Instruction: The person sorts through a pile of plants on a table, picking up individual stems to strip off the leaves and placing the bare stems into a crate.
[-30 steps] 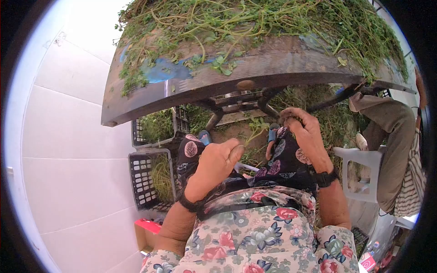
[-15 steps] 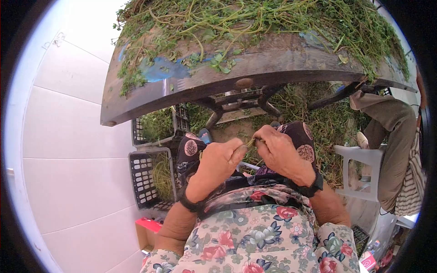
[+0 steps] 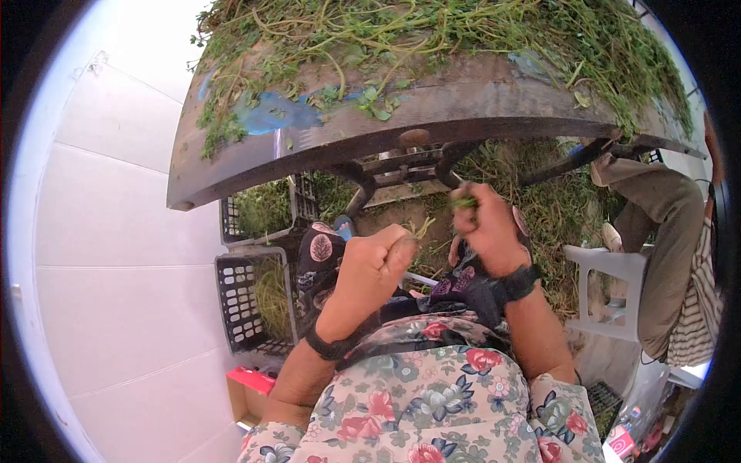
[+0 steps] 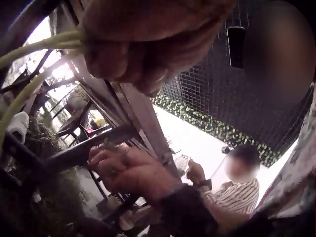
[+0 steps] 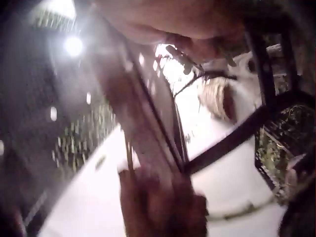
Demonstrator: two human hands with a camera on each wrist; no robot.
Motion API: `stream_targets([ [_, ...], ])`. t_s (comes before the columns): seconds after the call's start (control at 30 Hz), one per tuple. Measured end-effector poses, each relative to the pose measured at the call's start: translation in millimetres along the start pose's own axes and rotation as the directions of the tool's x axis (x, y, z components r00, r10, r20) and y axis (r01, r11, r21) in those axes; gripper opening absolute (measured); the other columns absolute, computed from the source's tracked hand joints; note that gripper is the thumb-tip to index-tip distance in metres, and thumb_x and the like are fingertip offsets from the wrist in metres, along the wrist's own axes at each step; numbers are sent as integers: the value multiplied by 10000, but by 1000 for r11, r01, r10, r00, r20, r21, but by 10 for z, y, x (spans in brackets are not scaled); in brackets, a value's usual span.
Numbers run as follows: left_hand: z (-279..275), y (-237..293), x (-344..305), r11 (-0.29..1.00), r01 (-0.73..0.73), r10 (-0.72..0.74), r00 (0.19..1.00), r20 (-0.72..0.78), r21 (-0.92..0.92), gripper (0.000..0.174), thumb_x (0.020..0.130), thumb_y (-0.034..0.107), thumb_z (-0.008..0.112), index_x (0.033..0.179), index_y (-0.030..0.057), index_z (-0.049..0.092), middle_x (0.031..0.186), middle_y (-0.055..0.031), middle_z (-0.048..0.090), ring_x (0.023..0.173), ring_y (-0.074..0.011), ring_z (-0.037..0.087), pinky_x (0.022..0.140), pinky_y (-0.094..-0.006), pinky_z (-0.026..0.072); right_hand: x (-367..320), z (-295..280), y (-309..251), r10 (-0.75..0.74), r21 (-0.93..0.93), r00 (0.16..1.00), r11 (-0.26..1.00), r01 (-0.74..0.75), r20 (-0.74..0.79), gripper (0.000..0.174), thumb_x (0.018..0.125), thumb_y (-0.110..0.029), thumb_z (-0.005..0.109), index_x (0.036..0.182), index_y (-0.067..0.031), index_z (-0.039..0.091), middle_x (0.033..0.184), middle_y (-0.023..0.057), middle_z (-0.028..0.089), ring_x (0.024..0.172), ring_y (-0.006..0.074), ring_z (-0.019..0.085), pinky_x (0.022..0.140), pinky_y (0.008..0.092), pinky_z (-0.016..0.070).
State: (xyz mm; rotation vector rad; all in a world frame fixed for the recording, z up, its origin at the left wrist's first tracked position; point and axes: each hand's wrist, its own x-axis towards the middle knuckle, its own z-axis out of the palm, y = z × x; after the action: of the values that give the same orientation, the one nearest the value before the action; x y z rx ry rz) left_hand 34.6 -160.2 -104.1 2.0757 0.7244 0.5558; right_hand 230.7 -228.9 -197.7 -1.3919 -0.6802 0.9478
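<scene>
My left hand (image 3: 374, 266) grips a few pale green plant stems (image 3: 422, 227), whose cut-looking ends stick out past the thumb. In the left wrist view the same stems (image 4: 42, 45) run out to the left from the curled fingers. My right hand (image 3: 494, 235) is a little further forward and to the right, blurred, pinching a small green leafy sprig (image 3: 465, 202). Both hands are over my lap, in front of the table edge. Heaped leafy greens (image 3: 432, 35) with long stems cover the wooden table (image 3: 478, 100).
Black plastic crates (image 3: 241, 305) with greens stand at the left, near a white wall (image 3: 131, 208). Plant scraps (image 3: 552, 224) lie on the floor under the table. At the right are a white stool (image 3: 610, 285) and another person's trousered leg (image 3: 671, 231).
My right hand came in from the right to the stems at the left hand, then drew away forward and right with a green sprig. The left hand stayed nearly in place.
</scene>
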Motion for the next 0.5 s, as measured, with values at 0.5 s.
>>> stream_targets([
  [0.5, -382, -528, 33, 171, 87, -528, 849, -17, -982, 174, 927, 233, 474, 919, 64, 517, 624, 39, 371, 526, -72, 319, 460, -216, 272, -118, -280, 2, 305, 729, 908, 546, -413, 286, 132, 897, -203, 527, 944, -81, 513, 791, 22, 521, 600, 96, 421, 449, 234, 303],
])
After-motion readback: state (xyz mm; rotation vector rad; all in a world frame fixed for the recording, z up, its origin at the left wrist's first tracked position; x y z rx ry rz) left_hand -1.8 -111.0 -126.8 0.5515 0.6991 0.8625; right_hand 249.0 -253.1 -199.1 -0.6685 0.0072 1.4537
